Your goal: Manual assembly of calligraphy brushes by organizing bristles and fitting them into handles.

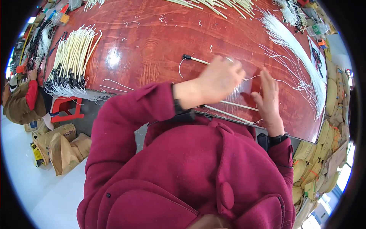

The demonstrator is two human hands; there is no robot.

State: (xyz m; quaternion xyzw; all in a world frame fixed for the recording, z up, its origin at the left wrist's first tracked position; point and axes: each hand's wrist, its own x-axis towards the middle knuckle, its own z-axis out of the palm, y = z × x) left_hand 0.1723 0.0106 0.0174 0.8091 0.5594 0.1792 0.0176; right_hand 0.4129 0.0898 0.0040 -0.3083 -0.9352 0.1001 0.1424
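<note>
My left hand (pixel 215 80) is curled over a thin cream rod (pixel 200 60) lying at a slant on the red table. The rod's far left end has a black cap and a short looped white cord; its middle is hidden under the hand. From its right end a white string (pixel 282 80) runs past my right fingertips. My right hand (pixel 268 93) is raised beside it, fingers stretched and thumb apart, and it seems to hold nothing. Nearer me, two more cream rods (pixel 230 114) lie by the table's front edge, partly behind my left wrist.
A bundle of black-capped cream rods (pixel 74 53) lies at the left. Long white strings (pixel 301 53) fan out at the right, and more rods (pixel 225 5) lie at the far edge. A red stool (pixel 66 108) and brown paper bags (pixel 63 149) stand left of the table (pixel 152 45); another person (pixel 28 97) sits there.
</note>
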